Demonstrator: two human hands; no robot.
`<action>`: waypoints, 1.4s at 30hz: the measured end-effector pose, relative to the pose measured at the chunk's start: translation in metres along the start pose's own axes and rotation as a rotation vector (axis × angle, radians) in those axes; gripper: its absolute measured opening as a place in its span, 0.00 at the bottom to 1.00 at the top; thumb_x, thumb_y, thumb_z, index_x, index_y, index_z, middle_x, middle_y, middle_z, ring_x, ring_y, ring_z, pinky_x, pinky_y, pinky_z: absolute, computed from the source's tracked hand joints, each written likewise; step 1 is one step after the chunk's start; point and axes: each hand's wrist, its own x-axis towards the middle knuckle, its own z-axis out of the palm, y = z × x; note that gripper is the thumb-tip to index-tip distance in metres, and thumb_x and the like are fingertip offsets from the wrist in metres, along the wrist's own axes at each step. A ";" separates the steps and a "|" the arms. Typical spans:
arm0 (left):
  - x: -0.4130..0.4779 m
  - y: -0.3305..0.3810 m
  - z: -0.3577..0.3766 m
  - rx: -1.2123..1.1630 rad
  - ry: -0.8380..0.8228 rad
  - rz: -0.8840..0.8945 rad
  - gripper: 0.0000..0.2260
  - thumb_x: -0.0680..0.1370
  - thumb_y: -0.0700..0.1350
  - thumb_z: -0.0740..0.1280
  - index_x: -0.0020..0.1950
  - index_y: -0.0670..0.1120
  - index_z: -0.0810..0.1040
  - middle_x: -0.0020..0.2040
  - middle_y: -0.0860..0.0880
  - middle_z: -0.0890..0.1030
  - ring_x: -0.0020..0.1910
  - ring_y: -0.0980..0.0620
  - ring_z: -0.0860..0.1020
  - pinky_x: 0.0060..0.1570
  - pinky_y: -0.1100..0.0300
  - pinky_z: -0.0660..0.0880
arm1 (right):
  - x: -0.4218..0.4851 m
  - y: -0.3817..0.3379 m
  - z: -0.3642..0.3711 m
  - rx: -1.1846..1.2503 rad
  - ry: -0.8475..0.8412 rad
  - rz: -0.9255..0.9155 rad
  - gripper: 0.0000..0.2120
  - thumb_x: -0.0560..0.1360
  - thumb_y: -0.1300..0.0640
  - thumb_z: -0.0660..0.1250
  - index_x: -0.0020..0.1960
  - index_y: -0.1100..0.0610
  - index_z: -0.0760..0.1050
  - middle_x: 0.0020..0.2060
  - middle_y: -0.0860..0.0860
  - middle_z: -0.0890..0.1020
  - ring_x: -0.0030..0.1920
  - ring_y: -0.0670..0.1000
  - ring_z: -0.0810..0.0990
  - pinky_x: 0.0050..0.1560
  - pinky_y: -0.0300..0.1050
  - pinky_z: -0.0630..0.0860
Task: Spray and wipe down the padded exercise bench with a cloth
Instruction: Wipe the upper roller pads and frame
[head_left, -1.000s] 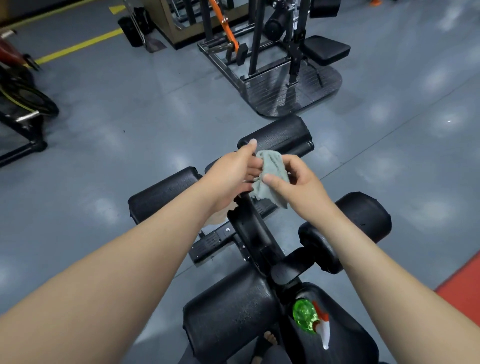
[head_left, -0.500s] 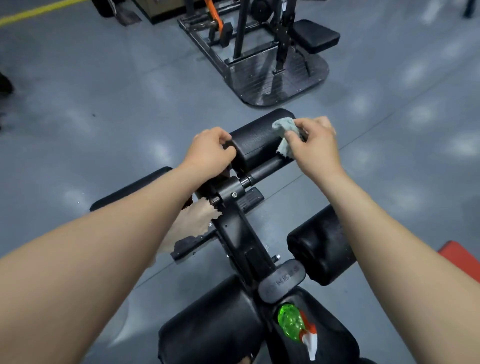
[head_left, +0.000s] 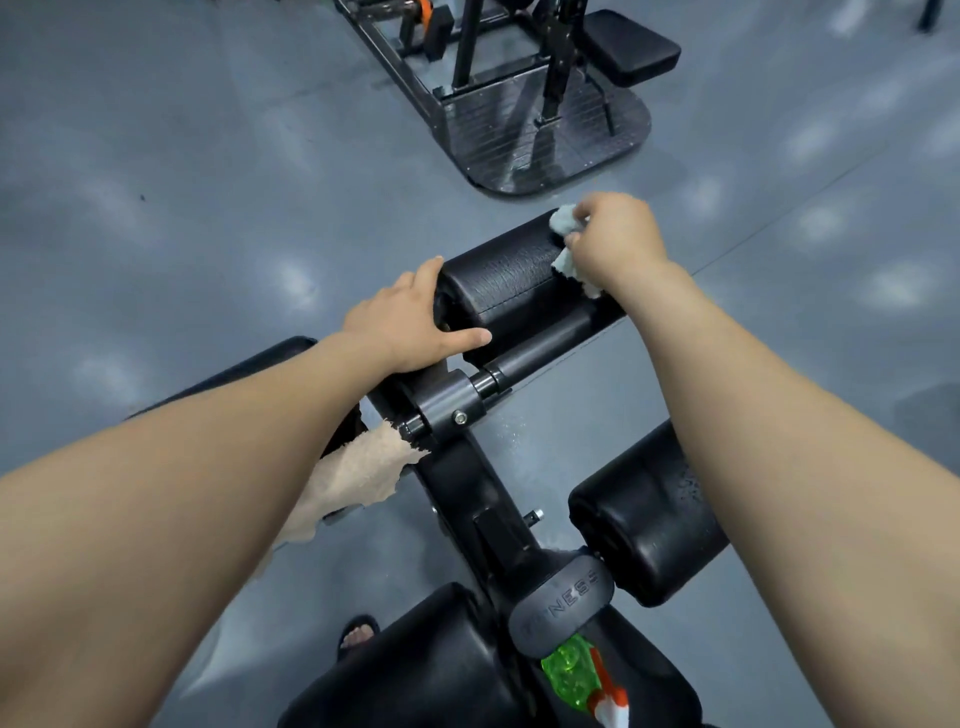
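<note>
Glossy grey floor (head_left: 208, 156), black machine (head_left: 540, 93)

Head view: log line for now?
wiping | right hand: grips cloth on far roller pad | left hand: rests on pad end | spray bottle: on bench

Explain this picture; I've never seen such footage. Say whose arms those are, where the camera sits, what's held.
There is one view, from a camera worn on a person's head, looking down along their own bare arms. No robot is involved. The right hand grips a crumpled grey cloth against a black padded roller of the exercise bench. The left hand rests on that roller's other end, fingers straight. A green spray bottle lies on the bench pad at the bottom.
</note>
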 end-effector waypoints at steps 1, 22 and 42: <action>0.001 -0.001 0.002 -0.009 0.007 -0.002 0.51 0.67 0.79 0.64 0.82 0.57 0.49 0.79 0.51 0.64 0.73 0.44 0.70 0.65 0.44 0.71 | -0.001 -0.004 0.001 -0.016 -0.044 -0.013 0.16 0.75 0.66 0.65 0.62 0.67 0.76 0.59 0.65 0.79 0.60 0.65 0.78 0.53 0.55 0.78; 0.002 -0.002 0.004 -0.079 0.110 0.025 0.49 0.64 0.77 0.69 0.78 0.58 0.56 0.74 0.55 0.71 0.65 0.46 0.77 0.55 0.51 0.70 | -0.011 -0.033 0.015 -0.186 -0.164 -0.376 0.14 0.72 0.57 0.71 0.35 0.59 0.68 0.34 0.56 0.72 0.39 0.61 0.74 0.39 0.49 0.74; 0.004 -0.002 0.006 -0.080 0.129 0.031 0.48 0.65 0.77 0.69 0.78 0.57 0.56 0.73 0.55 0.72 0.64 0.47 0.77 0.56 0.50 0.71 | 0.002 -0.016 -0.002 -0.188 -0.130 -0.113 0.09 0.78 0.61 0.64 0.40 0.60 0.70 0.37 0.60 0.74 0.42 0.61 0.71 0.40 0.49 0.68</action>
